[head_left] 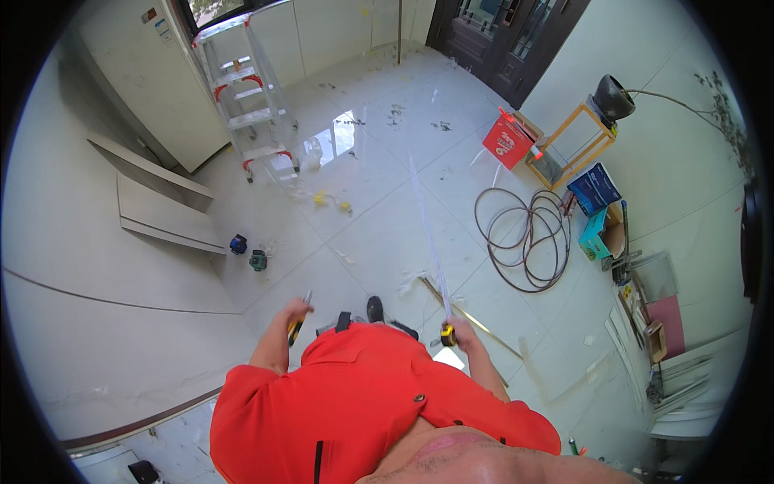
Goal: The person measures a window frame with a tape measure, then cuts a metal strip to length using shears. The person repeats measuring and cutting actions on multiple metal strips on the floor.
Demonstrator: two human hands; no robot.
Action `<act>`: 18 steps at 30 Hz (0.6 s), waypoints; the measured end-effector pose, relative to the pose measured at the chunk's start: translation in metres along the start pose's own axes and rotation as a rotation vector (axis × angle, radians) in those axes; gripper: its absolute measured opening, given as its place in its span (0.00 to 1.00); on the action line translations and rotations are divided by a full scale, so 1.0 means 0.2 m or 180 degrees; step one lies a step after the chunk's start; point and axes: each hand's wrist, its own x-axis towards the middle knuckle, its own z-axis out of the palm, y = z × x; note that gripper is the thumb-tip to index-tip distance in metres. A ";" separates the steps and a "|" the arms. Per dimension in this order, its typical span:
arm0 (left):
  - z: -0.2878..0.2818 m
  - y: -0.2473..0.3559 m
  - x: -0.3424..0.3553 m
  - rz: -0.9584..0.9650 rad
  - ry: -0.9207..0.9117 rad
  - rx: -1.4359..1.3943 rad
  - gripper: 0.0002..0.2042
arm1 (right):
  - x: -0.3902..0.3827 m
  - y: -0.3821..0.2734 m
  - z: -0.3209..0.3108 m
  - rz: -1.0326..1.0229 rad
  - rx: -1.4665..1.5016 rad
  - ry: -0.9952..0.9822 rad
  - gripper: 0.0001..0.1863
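Observation:
My left hand [298,310] is closed round a slim tool with a yellow-and-black handle [295,332]; its silver tip pokes out beyond my fingers, and its exact kind is unclear. On the other side of my body, my right hand [463,331] grips a yellow-and-black tape measure [448,335]. From the tape measure, a long pale strip [430,238], apparently its blade, stretches forward over the floor. Beside that strip lies a thin gold-coloured trim [484,324], partly hidden by my right hand and arm.
An aluminium stepladder [251,118] stands at the far left. Pale panels [165,211] and two small devices [257,260] are nearer. A coiled hose [528,242], red box [509,139], wooden frame [574,145] and teal carton [597,234] line the right side. Scraps litter the tiles.

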 end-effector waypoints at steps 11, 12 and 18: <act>-1.14 2.19 0.07 0.1940 -0.0088 -0.1061 0.18 | 0.71 -1.66 0.09 -0.0583 0.0226 -0.0006 0.17; -1.24 2.31 0.14 0.2009 -0.0205 -0.1182 0.18 | 0.82 -1.81 0.13 -0.0584 0.0269 -0.0141 0.17; -1.80 2.99 0.63 0.2329 -0.0347 -0.1842 0.17 | 1.63 -2.66 0.25 -0.0716 0.0000 -0.0564 0.18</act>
